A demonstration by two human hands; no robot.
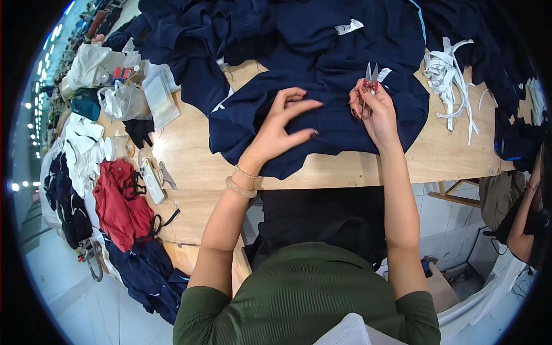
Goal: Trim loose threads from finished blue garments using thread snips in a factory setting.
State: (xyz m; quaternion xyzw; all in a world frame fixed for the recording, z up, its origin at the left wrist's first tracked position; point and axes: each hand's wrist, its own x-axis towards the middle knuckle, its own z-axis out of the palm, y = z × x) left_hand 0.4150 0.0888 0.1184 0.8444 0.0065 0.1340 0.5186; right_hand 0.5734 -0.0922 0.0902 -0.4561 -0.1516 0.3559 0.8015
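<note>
A pair of small scissors [371, 75] with red on the handles is in my right hand [375, 109], its blades parted and pointing away from me. My left hand [282, 123] hovers over a navy garment [333, 129], fingers spread and thumb apart, with nothing in it. The garment lies rumpled across the table near its front edge, beneath both hands. A white label [383, 75] shows on the cloth just beyond the scissors. More navy garments [310, 34] are heaped behind it, one with a white label [349, 27].
White strips [451, 80] lie tangled on the wooden table [178, 149], right of the garment. At left are a red bag [122, 201], a phone [152, 181], a jar [118, 147] and plastic bags [123, 103]. Another person's arm [524, 213] shows at the right edge.
</note>
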